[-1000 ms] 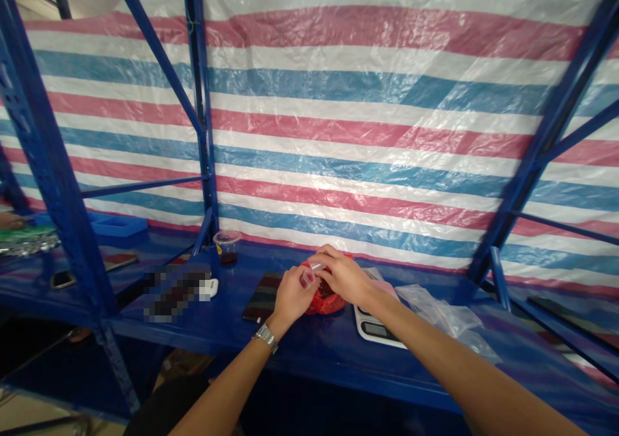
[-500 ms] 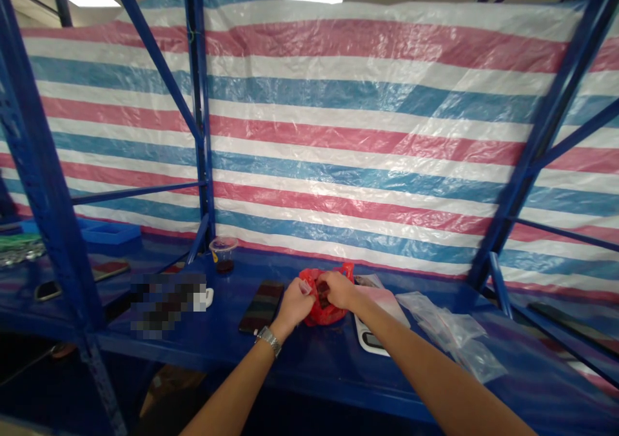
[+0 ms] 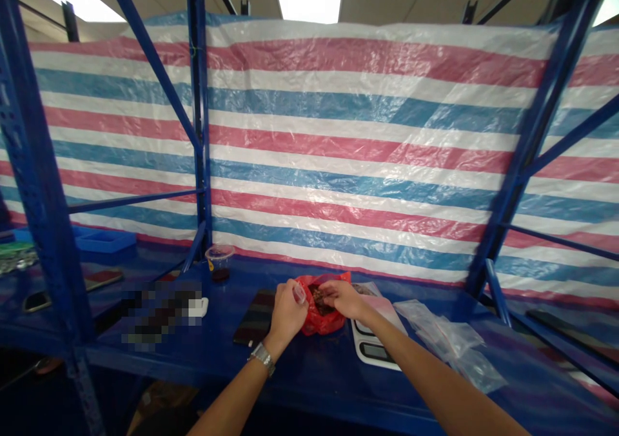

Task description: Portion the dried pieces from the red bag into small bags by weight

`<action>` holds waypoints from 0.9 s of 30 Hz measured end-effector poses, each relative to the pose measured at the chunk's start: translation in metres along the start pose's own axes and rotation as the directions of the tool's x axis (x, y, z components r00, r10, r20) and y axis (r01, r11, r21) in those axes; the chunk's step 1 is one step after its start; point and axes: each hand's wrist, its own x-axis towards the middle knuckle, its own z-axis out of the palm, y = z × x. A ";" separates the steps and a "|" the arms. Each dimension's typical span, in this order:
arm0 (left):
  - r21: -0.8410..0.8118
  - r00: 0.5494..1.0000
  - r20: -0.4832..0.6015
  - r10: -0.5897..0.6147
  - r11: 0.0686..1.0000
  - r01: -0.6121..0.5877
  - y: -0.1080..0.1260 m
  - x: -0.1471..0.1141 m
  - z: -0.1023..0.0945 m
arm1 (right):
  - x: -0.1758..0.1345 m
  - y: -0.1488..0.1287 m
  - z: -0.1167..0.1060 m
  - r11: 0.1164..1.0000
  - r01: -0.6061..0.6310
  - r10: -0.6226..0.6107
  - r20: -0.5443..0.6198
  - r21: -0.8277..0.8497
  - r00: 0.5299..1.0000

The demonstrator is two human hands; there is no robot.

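Note:
A red plastic bag [image 3: 323, 323] stands with its mouth open on the blue shelf, small brown pieces [image 3: 319, 299] visible inside. At its left rim is my left hand [image 3: 289, 310], closed on a small clear plastic bag [image 3: 300, 292], with a metal watch on the wrist. My right hand [image 3: 344, 300] reaches over the right rim, its fingers curled together above the brown pieces. Whatever lies between those fingertips is hidden. Just right of the red bag, partly under my right forearm, sits a white kitchen scale [image 3: 363, 352] with a pinkish top.
Clear zip bags [image 3: 447, 336] lie to the right. On the left are a dark phone [image 3: 251, 320], a lidded clear cup [image 3: 220, 265] with dark contents, and a blue tray [image 3: 106, 241]. Blue rack posts [image 3: 199, 133] rise at both sides, before a striped tarp [image 3: 362, 165].
My right hand has drawn back slightly from deep in the red bag, uncovering more brown pieces. My left hand stays at the left rim. The whole view has shifted a little.

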 end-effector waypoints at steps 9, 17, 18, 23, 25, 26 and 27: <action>0.287 0.995 0.096 0.034 0.956 -0.061 0.007 -0.006 -0.001 | -0.020 -0.034 -0.016 0.967 0.105 -0.100 -0.034 0.233 0.994; 0.305 0.987 0.149 0.066 0.946 -0.110 0.014 -0.010 -0.001 | -0.031 -0.088 -0.003 0.970 0.221 -0.213 0.085 -0.100 0.973; 0.303 0.986 0.153 0.065 0.947 -0.109 0.014 -0.010 0.000 | -0.031 -0.093 -0.002 0.957 0.232 -0.221 0.082 -0.171 0.972; 0.205 0.987 0.135 0.082 0.973 -0.109 0.011 -0.007 0.003 | -0.032 -0.105 -0.002 0.859 0.302 -0.284 0.107 -0.413 0.953; 0.166 0.989 0.118 0.089 0.980 -0.108 0.009 -0.005 0.004 | -0.032 -0.105 -0.001 0.844 0.311 -0.293 0.110 -0.437 0.950; 0.153 0.990 0.109 0.091 0.982 -0.107 0.009 -0.005 0.005 | -0.031 -0.106 -0.001 0.844 0.307 -0.291 0.105 -0.440 0.951; 0.143 0.990 0.103 0.092 0.984 -0.106 0.008 -0.005 0.005 | -0.031 -0.106 -0.001 0.846 0.300 -0.286 0.100 -0.441 0.953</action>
